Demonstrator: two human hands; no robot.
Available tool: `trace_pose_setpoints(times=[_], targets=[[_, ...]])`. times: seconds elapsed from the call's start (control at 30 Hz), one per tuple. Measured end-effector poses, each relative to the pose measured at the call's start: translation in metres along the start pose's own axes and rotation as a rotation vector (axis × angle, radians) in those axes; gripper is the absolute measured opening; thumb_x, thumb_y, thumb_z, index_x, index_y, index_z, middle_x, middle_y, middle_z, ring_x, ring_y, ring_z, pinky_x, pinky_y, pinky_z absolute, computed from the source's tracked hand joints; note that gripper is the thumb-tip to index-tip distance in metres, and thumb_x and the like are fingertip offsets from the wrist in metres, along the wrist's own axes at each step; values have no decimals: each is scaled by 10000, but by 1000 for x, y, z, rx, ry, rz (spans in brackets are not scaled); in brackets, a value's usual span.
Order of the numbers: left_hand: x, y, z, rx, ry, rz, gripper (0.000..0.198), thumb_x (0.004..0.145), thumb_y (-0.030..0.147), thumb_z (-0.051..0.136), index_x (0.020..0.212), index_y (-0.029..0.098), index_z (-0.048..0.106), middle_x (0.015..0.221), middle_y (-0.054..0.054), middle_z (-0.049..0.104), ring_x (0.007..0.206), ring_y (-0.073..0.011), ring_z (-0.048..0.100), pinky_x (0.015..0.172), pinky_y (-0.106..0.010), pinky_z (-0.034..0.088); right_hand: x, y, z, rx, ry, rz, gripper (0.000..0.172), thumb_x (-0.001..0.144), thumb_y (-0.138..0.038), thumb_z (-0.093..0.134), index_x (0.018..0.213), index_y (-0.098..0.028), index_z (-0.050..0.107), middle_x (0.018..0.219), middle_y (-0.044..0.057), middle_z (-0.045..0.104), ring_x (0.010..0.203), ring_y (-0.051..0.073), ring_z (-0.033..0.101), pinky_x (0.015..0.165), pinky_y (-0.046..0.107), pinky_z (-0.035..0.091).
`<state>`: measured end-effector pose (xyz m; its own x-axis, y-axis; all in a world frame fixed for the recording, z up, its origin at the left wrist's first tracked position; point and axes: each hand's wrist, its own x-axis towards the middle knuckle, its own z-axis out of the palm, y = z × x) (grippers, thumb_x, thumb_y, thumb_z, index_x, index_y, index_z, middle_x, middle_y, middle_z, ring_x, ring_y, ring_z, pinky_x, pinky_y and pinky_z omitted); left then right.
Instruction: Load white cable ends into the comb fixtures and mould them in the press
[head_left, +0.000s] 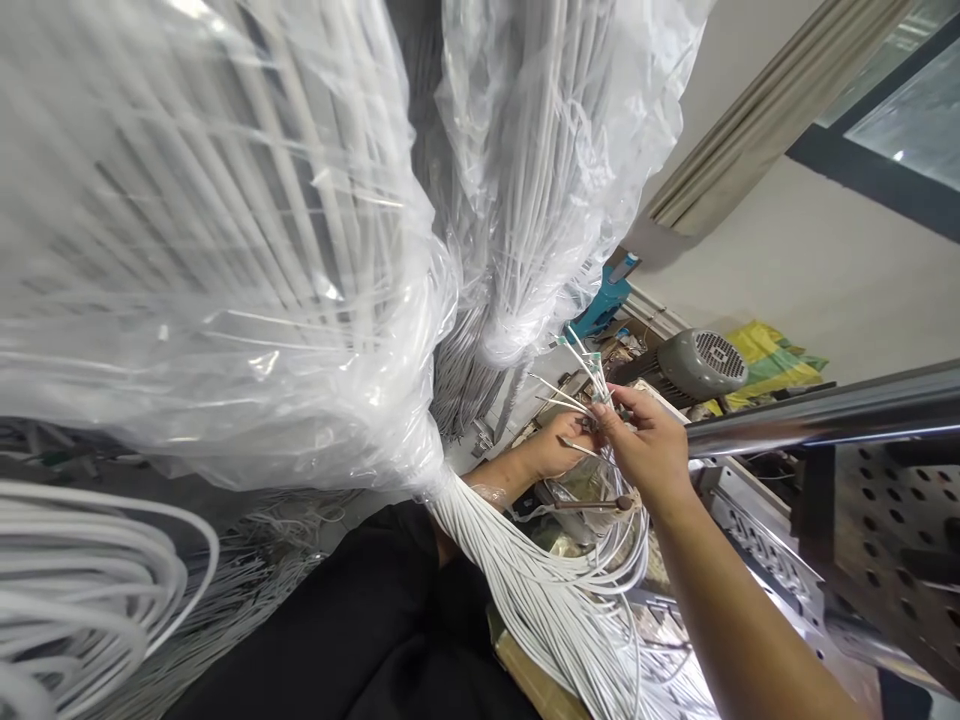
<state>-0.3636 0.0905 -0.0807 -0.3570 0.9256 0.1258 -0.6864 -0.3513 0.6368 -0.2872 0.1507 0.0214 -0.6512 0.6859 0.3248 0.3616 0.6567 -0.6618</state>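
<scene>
My left hand (556, 446) closes around several thin white cables near their ends. My right hand (651, 442) meets it from the right, thumb and fingers pinching the same group of white cables (570, 402). Their ends fan out up and to the left, and small green pieces (595, 360) show on some of them. Lengths of cable loop down from my hands into a thick white cable bundle (510, 560), which comes out of the gathered neck of a clear plastic wrap (375, 400). My fingers hide the exact spot where the cables are gripped.
Another plastic-wrapped cable bundle (551, 140) hangs behind. Coiled white cable (97, 590) lies at lower left. To the right are a grey motor (697, 362), a yellow-green sack (765, 360), a shiny metal bar (825, 408) and a perforated metal panel (885, 520). A dark-clothed leg (322, 630) is below.
</scene>
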Motion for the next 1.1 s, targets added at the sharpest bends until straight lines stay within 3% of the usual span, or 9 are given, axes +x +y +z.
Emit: trace_pose_setpoints(times=[0.17, 0.23, 0.37, 0.47, 0.6, 0.73, 0.97, 1.1], targets=[[2, 2, -2, 84, -44, 2, 468, 708, 446, 896, 1039, 162, 726, 990, -90, 734, 1018, -249, 677, 997, -398, 493, -1, 0, -3, 76, 32, -76, 442, 866, -451, 733, 1252, -237, 707, 1258, 92, 680, 1041, 228, 667, 877, 400, 548], [1, 4, -2, 112, -60, -2, 452, 702, 415, 901, 1038, 168, 728, 998, -93, 735, 1050, -263, 669, 1017, -409, 484, 0, -5, -3, 113, 65, -103, 396, 911, -424, 694, 1260, -237, 701, 1315, 98, 651, 1076, 220, 664, 889, 389, 551], [-2, 6, -4, 195, -104, -22, 373, 771, 407, 845, 1014, 148, 730, 955, -100, 737, 986, -271, 656, 975, -437, 490, 7, -17, 1, 81, 86, -116, 287, 920, -415, 686, 1126, -232, 762, 1217, 89, 707, 1056, 228, 677, 817, 361, 558], [-4, 10, -3, 239, -89, -19, 354, 746, 399, 862, 950, 138, 736, 875, -83, 726, 883, -249, 636, 904, -424, 500, 9, -22, 5, 64, 109, -107, 226, 896, -415, 707, 1002, -234, 792, 1107, 72, 745, 950, 220, 701, 766, 353, 562], [-4, 16, 3, 216, -72, -20, 389, 704, 404, 894, 957, 148, 744, 876, -68, 731, 835, -226, 625, 842, -385, 500, 8, -26, 7, 44, 199, -140, 149, 869, -361, 721, 890, -234, 796, 1013, 61, 761, 928, 224, 714, 825, 373, 575], [-3, 16, 2, 266, -82, 19, 394, 722, 424, 881, 955, 134, 751, 921, -83, 743, 888, -244, 644, 877, -386, 494, 6, -30, 8, 53, 232, -190, 74, 838, -284, 720, 821, -228, 766, 931, 46, 760, 873, 212, 713, 812, 362, 575], [1, 4, -10, 346, -110, 30, 364, 736, 429, 857, 928, 138, 753, 941, -81, 735, 904, -226, 636, 872, -361, 491, -1, -30, 7, 11, 201, -120, 89, 814, -231, 711, 876, -231, 774, 875, 16, 759, 761, 182, 687, 732, 317, 563], [1, -3, -14, 326, -56, 24, 329, 723, 403, 865, 892, 151, 738, 896, -55, 717, 862, -205, 613, 868, -361, 482, -4, -26, 9, 76, 217, -251, 75, 791, -167, 728, 837, -223, 748, 897, 27, 759, 828, 194, 707, 799, 342, 574]])
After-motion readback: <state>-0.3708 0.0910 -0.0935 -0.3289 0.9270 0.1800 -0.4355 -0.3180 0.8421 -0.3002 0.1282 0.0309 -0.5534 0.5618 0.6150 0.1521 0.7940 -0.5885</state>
